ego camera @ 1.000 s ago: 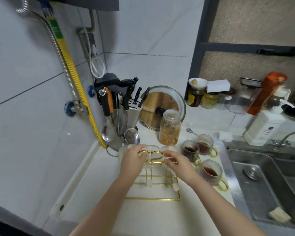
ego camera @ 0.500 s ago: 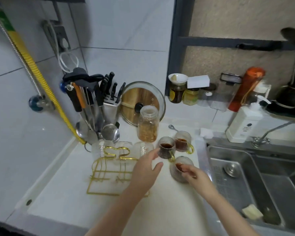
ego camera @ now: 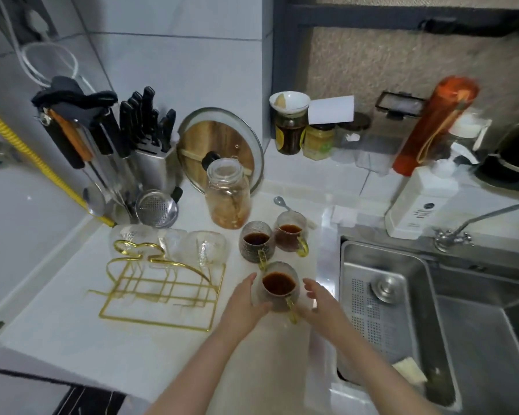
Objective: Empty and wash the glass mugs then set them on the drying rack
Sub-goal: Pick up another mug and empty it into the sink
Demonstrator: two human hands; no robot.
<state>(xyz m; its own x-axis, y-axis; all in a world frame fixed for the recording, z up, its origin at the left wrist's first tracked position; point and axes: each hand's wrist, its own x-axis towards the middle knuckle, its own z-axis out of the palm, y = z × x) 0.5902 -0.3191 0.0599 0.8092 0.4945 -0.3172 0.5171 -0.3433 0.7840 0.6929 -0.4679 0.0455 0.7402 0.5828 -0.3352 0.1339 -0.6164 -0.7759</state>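
Three textured glass mugs with gold handles hold dark tea. The nearest mug (ego camera: 278, 287) sits between my hands by the counter's front. My left hand (ego camera: 246, 299) cups its left side. My right hand (ego camera: 318, 298) hovers by its right side and handle, fingers apart. The other two full mugs (ego camera: 256, 245) (ego camera: 291, 236) stand just behind. The gold wire drying rack (ego camera: 162, 284) lies to the left, with clear upturned mugs (ego camera: 206, 248) at its back edge.
A steel sink (ego camera: 402, 310) with a drain cover and a sponge (ego camera: 409, 369) lies right of the mugs, with a tap (ego camera: 462, 229) and a white soap bottle (ego camera: 417, 202) behind. A glass jar (ego camera: 228, 199), pot lid, knife block and utensil holder crowd the back.
Both hands left the drying rack and moved right to the nearest full mug. My left hand now cups it. The view swung right toward the sink.
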